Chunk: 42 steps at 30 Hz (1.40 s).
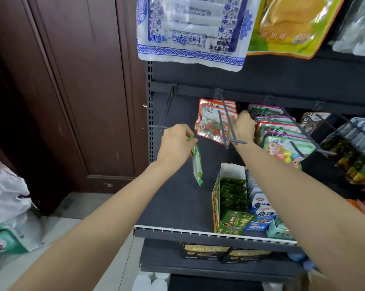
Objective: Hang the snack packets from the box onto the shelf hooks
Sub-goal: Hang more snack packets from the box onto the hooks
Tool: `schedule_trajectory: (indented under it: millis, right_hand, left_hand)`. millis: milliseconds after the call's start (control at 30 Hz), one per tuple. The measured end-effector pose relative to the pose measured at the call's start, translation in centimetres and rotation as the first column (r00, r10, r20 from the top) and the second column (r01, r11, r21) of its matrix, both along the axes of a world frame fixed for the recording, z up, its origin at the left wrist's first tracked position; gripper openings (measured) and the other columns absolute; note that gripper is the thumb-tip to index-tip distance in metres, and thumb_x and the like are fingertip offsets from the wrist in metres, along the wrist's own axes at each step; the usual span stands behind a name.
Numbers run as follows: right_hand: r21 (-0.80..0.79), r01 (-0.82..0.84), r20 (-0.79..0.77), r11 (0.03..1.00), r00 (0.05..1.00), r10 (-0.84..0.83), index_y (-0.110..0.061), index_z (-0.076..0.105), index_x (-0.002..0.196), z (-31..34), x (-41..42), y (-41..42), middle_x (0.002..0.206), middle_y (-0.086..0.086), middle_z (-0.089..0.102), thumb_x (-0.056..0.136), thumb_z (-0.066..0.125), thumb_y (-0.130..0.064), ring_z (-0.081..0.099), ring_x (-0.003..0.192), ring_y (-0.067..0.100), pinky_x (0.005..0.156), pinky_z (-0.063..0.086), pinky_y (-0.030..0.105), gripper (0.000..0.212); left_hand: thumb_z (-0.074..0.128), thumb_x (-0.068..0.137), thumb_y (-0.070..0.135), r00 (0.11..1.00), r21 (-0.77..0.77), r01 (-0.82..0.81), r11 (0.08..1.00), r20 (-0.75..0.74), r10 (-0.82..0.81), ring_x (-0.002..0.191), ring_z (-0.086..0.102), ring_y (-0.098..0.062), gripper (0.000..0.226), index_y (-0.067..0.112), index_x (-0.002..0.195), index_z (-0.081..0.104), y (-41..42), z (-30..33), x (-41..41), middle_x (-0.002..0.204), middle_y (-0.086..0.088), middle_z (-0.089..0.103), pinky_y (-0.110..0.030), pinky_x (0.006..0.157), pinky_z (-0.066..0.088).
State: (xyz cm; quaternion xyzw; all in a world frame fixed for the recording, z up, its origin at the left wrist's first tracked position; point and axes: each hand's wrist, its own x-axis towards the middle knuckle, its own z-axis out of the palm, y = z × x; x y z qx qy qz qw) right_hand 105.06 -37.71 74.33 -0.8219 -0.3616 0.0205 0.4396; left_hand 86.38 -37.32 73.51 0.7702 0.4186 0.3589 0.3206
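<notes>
My left hand [176, 143] pinches the top of a green snack packet [197, 164], which hangs edge-on just right of an empty grey shelf hook [166, 114]. My right hand [245, 128] reaches in between two hooks and touches a row of purple-edged packets [278, 131]; whether its fingers grip one is hidden. Red-edged packets [213, 120] hang on the hook [225, 120] left of that hand. Below, an open green cardboard box [216, 202] stands on the dark shelf [177, 206] with several green packets inside.
White-and-blue packets [261, 208] stand beside the box. Large blue-white [190, 32] and yellow [290, 26] bags hang overhead. More filled hooks [353, 143] run to the right. A brown wooden door [72, 91] and white sacks [9, 206] lie to the left.
</notes>
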Motion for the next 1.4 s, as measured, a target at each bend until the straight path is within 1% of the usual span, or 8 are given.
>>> schedule_trajectory:
  millis: [133, 300, 500, 667, 800, 900, 1167, 1400]
  right_hand:
    - [-0.227, -0.131, -0.101, 0.965, 0.989, 0.111, 0.005, 0.041, 0.134, -2.2, -0.2, -2.0, 0.134, 0.024, 0.045, 0.097, 0.045, -0.017, 0.042, 0.126, 0.035, 0.101, 0.035, 0.036, 0.043]
    - [0.133, -0.312, -0.073, 0.941, 0.943, 0.324, -0.016, 0.059, 0.114, -3.4, -2.7, -7.5, 0.110, 0.005, 0.063, 0.095, 0.050, -0.013, 0.059, 0.107, 0.022, 0.094, 0.048, 0.037, 0.021]
    - [-0.017, -0.623, -0.171, 0.782, 0.772, 0.612, -0.026, 0.056, 0.124, -4.0, -5.5, -13.8, 0.115, -0.016, 0.061, 0.086, 0.064, -0.033, 0.056, 0.107, -0.003, 0.092, 0.042, 0.012, 0.040]
    - [0.024, -0.434, 0.029, 0.901, 0.901, 0.433, -0.014, 0.064, 0.117, -3.8, -5.6, -16.2, 0.102, -0.006, 0.066, 0.090, 0.058, -0.008, 0.061, 0.092, 0.011, 0.080, 0.048, 0.020, 0.028]
    - [0.203, -0.253, -0.334, 0.946, 0.890, 0.310, -0.015, 0.065, 0.107, -3.1, -4.9, -19.7, 0.086, -0.008, 0.066, 0.091, 0.059, -0.009, 0.065, 0.078, 0.011, 0.063, 0.056, 0.027, 0.018]
    - [0.324, -0.111, -0.519, 0.940, 0.809, 0.275, -0.012, 0.065, 0.106, -2.9, -3.9, -21.8, 0.083, -0.003, 0.066, 0.089, 0.061, -0.006, 0.062, 0.070, 0.011, 0.067, 0.057, 0.036, 0.019]
    - [0.314, -0.132, -0.402, 0.940, 0.879, 0.258, -0.018, 0.063, 0.100, -2.5, -0.3, -25.4, 0.090, 0.003, 0.063, 0.082, 0.070, -0.012, 0.061, 0.061, 0.004, 0.049, 0.050, 0.024, 0.020]
    - [0.297, -0.152, -0.062, 0.943, 0.982, 0.177, -0.034, 0.063, 0.108, -3.0, 4.2, -24.4, 0.106, -0.004, 0.067, 0.087, 0.065, -0.021, 0.064, 0.091, 0.021, 0.080, 0.051, 0.035, 0.025]
  left_hand:
    - [0.062, 0.089, 0.007, 0.995, -0.097, -0.007, 0.995, 0.102, 0.017, 0.057, 0.069, -0.016, 0.004, 0.006, 0.086, 0.061, -0.5, 0.5, 0.1, 0.072, -0.014, 0.068, -0.028, 0.055, 0.059]
    - [0.063, 0.088, 0.004, 0.975, -0.258, 0.034, 0.965, 0.219, 0.025, 0.053, 0.068, -0.015, 0.002, 0.003, 0.088, 0.061, -1.5, 0.8, 0.2, 0.076, -0.016, 0.067, -0.023, 0.051, 0.057]
    - [0.064, 0.087, 0.003, 0.951, -0.339, 0.090, 0.937, 0.308, 0.020, 0.057, 0.070, -0.020, 0.004, 0.002, 0.083, 0.062, -3.6, 0.6, 0.8, 0.075, -0.017, 0.068, -0.028, 0.056, 0.058]
    - [0.063, 0.089, 0.021, 0.947, -0.229, 0.143, 0.963, 0.313, -0.066, 0.070, 0.072, -0.023, 0.012, 0.011, 0.082, 0.066, -5.8, -0.1, 1.5, 0.079, -0.008, 0.071, -0.040, 0.070, 0.060]
    - [0.058, 0.092, 0.025, 0.993, -0.043, 0.120, 0.992, 0.027, -0.119, 0.100, 0.063, -0.022, 0.020, 0.015, 0.107, 0.066, -6.9, -1.3, 1.5, 0.106, -0.003, 0.068, -0.034, 0.087, 0.051]
    - [0.064, 0.089, 0.032, 0.973, -0.256, 0.195, 0.947, -0.072, -0.220, 0.118, 0.052, -0.023, 0.050, 0.009, 0.131, 0.050, -7.7, -2.5, 1.8, 0.128, -0.008, 0.056, -0.035, 0.098, 0.045]
    - [0.076, 0.077, 0.028, 0.830, -0.141, 0.557, 0.818, 0.071, -0.553, 0.108, 0.048, -0.013, 0.079, 0.040, 0.140, 0.029, -12.1, -1.9, 5.7, 0.119, 0.002, 0.049, -0.027, 0.091, 0.040]
    - [0.074, 0.079, 0.029, 0.909, 0.060, 0.414, 0.908, -0.066, -0.410, 0.079, 0.040, -0.007, 0.071, 0.040, 0.140, 0.038, -13.7, -2.3, 9.8, 0.095, 0.002, 0.035, -0.012, 0.067, 0.033]
